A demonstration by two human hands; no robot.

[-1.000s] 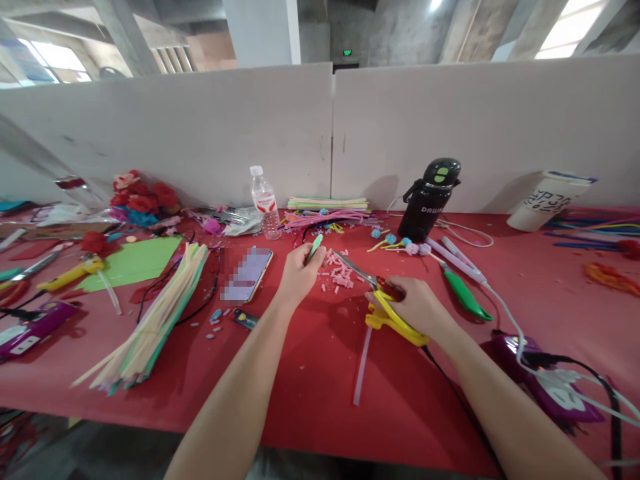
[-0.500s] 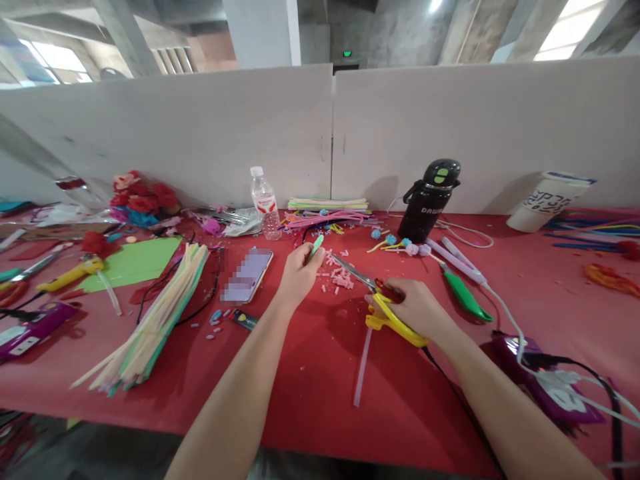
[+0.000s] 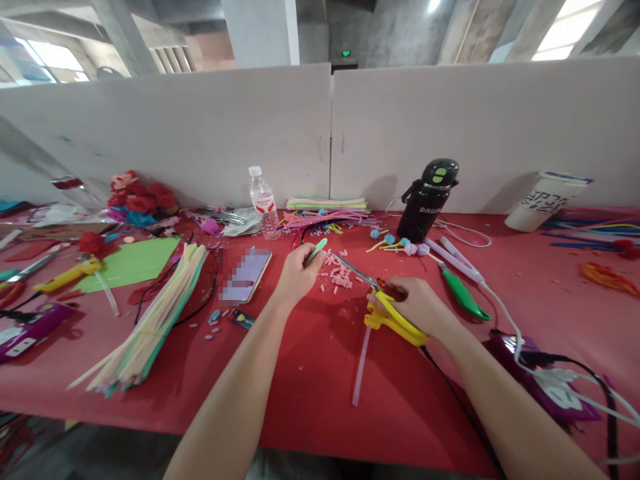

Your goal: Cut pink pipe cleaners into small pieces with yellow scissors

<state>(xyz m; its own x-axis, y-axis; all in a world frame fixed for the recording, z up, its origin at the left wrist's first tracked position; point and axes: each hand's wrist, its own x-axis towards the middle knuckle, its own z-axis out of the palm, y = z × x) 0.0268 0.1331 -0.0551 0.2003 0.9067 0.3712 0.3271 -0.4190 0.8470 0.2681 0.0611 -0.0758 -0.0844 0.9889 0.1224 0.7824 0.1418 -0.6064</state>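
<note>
My left hand [image 3: 299, 272] is closed, pinching a small pale green strip [image 3: 317, 249] that sticks out past the fingertips. My right hand [image 3: 415, 303] is wrapped round the handles of a pair of scissors [image 3: 356, 270], whose blades point left toward the strip without touching it. Beneath the right hand is a yellow glue gun [image 3: 393, 323] with a clear glue stick [image 3: 361, 373] coming out of its back; whether the hand touches it I cannot tell. Short pink cut pieces [image 3: 340, 273] lie scattered between the hands.
At left lie a bundle of pale strips [image 3: 155, 320], a phone [image 3: 246, 277] and a second glue gun [image 3: 70, 275]. A water bottle [image 3: 264, 207] and a black flask [image 3: 427, 203] stand behind. On the right are a green-handled tool [image 3: 463, 293] and a purple power strip [image 3: 543, 380] with cables.
The pale green strip in my left hand leans slightly more to the right. Both hands have otherwise stayed nearly in place, and the view has shifted a little.
</note>
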